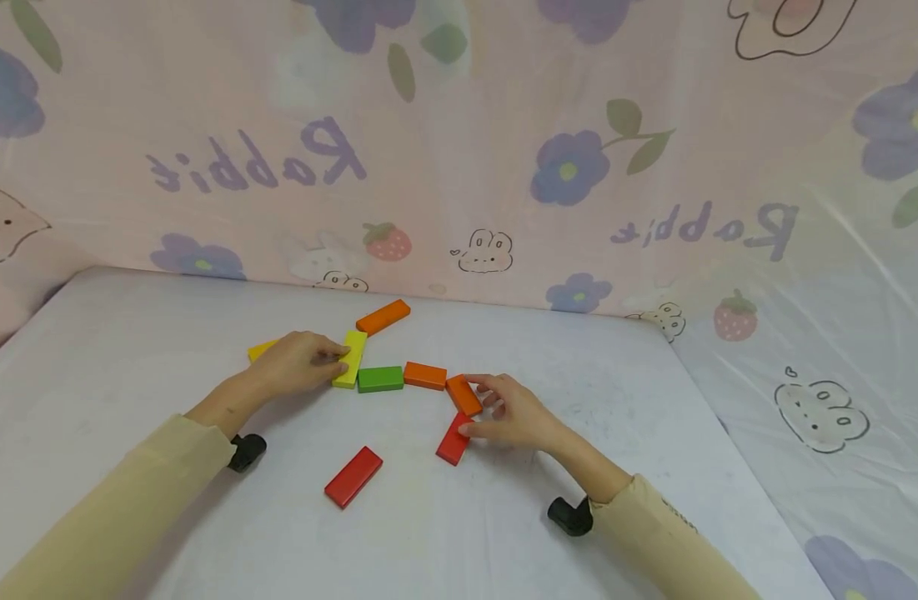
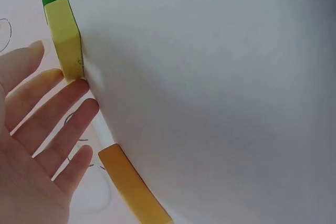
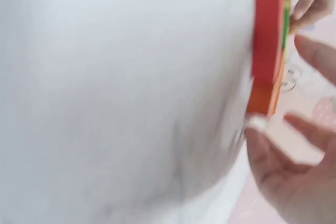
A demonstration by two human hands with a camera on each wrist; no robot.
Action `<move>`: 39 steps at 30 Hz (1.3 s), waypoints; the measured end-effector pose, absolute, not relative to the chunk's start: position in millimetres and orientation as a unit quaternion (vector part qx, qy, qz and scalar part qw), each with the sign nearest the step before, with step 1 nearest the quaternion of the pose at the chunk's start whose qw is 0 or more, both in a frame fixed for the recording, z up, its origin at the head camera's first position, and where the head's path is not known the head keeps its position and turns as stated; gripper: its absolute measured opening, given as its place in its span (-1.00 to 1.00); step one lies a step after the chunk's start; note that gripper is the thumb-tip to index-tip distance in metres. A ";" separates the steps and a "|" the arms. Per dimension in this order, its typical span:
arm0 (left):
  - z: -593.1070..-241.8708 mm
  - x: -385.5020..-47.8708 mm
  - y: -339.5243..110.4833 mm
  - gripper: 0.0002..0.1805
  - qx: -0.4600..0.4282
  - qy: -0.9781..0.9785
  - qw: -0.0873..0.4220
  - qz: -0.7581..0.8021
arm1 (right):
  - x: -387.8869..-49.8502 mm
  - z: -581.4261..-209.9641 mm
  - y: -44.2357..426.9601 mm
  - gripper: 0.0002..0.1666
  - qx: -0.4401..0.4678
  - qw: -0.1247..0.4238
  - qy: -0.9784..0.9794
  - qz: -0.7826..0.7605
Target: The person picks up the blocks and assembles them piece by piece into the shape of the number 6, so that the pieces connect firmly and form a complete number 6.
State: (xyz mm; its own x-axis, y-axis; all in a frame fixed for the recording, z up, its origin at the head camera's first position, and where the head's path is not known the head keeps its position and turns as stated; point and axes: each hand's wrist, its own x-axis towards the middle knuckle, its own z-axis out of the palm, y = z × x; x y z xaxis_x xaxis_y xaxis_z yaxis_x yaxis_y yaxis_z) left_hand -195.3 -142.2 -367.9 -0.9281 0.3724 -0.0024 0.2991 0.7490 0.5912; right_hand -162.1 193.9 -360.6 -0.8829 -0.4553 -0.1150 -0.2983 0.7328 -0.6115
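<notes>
With straight, slightly bent fingers, my left hand (image 1: 297, 364) touches the left side of a yellow block (image 1: 353, 348). In the left wrist view its fingertips meet the end of that yellow block (image 2: 67, 35). A green block (image 1: 380, 380), an orange block (image 1: 424, 376), a second orange block (image 1: 463, 396) and a red block (image 1: 451, 446) continue in a curved row. My right hand (image 1: 514, 412) is at the row's right end, its thumb touching the red block and its forefinger by the second orange block. Its fingers are spread and relaxed in the right wrist view.
Another orange block (image 1: 383, 317) lies just beyond the yellow one. A darker yellow block (image 1: 259, 350) is partly hidden behind my left hand. One separate red block (image 1: 353, 477) lies nearer on the white table (image 1: 459, 533). A patterned curtain (image 1: 443, 167) hangs behind.
</notes>
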 end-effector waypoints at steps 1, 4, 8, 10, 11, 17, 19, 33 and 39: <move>-367.6 -194.8 -142.5 -0.58 0.181 0.934 0.059 0.302 | -164.3 -360.6 196.0 -0.20 -0.220 0.130 0.918 -0.303; -365.7 -192.4 -143.3 -0.55 0.178 0.938 0.054 0.292 | -170.1 -361.2 200.5 -0.23 -0.250 0.126 0.913 -0.298; -361.2 -186.0 -144.4 -0.54 0.173 0.945 0.038 0.274 | -176.7 -362.6 202.6 -0.27 -0.253 0.126 0.911 -0.299; -357.9 -180.0 -144.3 -0.55 0.172 0.949 0.027 0.262 | -178.9 -363.4 202.9 -0.28 -0.251 0.129 0.913 -0.296; -356.6 -176.3 -144.1 -0.56 0.176 0.950 0.022 0.257 | -179.6 -363.3 202.8 -0.28 -0.251 0.129 0.913 -0.294; -352.0 -151.2 -139.3 -0.62 0.213 0.948 0.000 0.236 | -180.9 -361.8 203.2 -0.27 -0.248 0.123 0.917 -0.287; -353.2 -143.6 -138.5 -0.62 0.219 0.947 0.004 0.234 | -181.0 -362.6 203.2 -0.26 -0.240 0.128 0.917 -0.292; -359.6 -115.4 -138.8 -0.56 0.315 0.898 0.111 0.286 | -180.1 -366.1 203.9 -0.25 -0.256 0.122 0.914 -0.290; -363.7 -112.5 -137.2 -0.53 0.348 0.872 0.158 0.305 | -180.5 -368.7 202.7 -0.25 -0.252 0.121 0.913 -0.297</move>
State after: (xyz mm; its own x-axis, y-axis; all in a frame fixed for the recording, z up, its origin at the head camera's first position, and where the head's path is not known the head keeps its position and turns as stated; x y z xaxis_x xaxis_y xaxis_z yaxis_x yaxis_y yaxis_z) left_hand -112.5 -137.2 -363.7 -0.7077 0.7036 -0.0639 0.5105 0.5717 0.6423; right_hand -180.5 202.7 -368.7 -0.8438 -0.5318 -0.0718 -0.3879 0.6970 -0.6031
